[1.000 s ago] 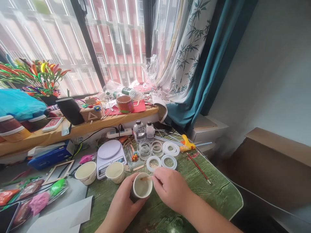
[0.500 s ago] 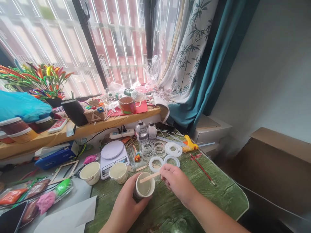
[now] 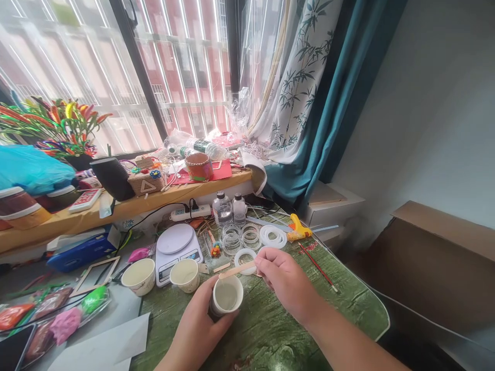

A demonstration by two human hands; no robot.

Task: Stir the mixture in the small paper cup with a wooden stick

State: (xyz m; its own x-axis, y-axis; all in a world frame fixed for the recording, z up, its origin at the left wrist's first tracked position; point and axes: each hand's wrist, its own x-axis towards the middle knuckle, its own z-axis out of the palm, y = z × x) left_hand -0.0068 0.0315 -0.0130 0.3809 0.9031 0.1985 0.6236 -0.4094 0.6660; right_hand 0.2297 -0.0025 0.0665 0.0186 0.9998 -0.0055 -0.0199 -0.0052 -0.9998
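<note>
My left hand (image 3: 201, 319) is wrapped round a small paper cup (image 3: 227, 296) with clear liquid inside, tilted a little toward me. Between the thumb and fingers of my right hand (image 3: 284, 283) is a flat wooden craft stick (image 3: 237, 270), its far end over the cup's back rim and out of the liquid. Two more paper cups, one close by (image 3: 184, 275) and one farther left (image 3: 138, 277), stand beside a white kitchen scale (image 3: 178, 252). Beyond my right hand lie white silicone ring molds (image 3: 274, 236) and clear rings (image 3: 232, 238).
Two clear bottles (image 3: 223, 208) stand at the back by a power strip (image 3: 191, 212). A yellow glue gun (image 3: 299, 228) and a red paintbrush (image 3: 317, 267) lie to the right. Bags of colored clay (image 3: 67, 322) and white paper (image 3: 104, 342) are on the left.
My right hand has raised the craft stick from inside the cup to above its back rim. My left hand still holds the cup. The view has shifted slightly.
</note>
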